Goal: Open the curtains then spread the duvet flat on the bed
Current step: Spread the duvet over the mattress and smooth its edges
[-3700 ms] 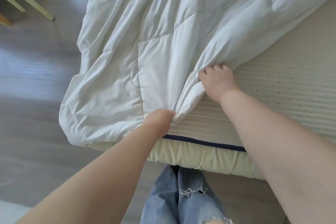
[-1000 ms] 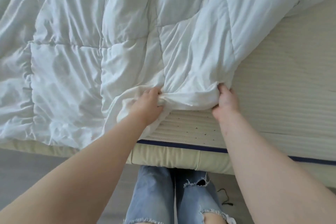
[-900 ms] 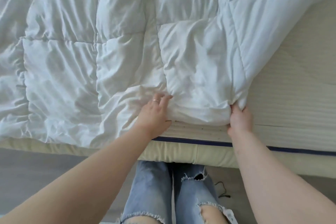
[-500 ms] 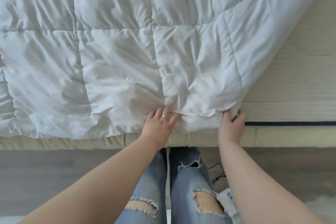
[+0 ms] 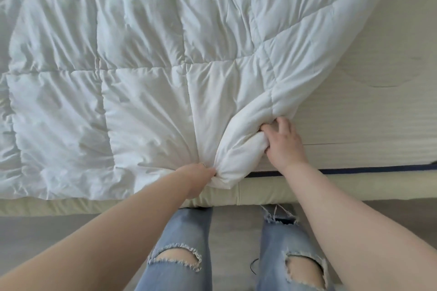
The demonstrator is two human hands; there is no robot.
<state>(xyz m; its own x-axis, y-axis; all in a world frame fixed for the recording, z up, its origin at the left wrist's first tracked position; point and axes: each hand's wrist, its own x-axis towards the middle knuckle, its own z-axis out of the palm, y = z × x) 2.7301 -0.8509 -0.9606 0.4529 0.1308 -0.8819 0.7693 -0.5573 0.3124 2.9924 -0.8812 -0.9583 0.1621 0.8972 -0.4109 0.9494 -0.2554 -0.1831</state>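
Note:
A white quilted duvet [image 5: 142, 66] covers the left and middle of the bed, its near edge lying along the mattress side. Its right part runs diagonally, leaving bare cream mattress [image 5: 366, 111] on the right. A bunched fold of the duvet's edge sits between my hands. My left hand [image 5: 198, 178] pinches that fold at the bed's near edge. A little farther in, my right hand [image 5: 281, 142] grips the rolled end of the same fold. No curtains are in view.
The mattress has a dark blue piping line [image 5: 354, 170] and a pale yellow side [image 5: 260, 194]. I stand against the bed in ripped blue jeans [image 5: 184, 243] on a grey floor [image 5: 47, 238]. A thin dark cord [image 5: 253, 267] lies between my feet.
The duvet has been drawn toward the near edge and smoothed over the left side. My right hand shifted from the edge's corner to gripping a rolled fold; the left stays pinched at the edge.

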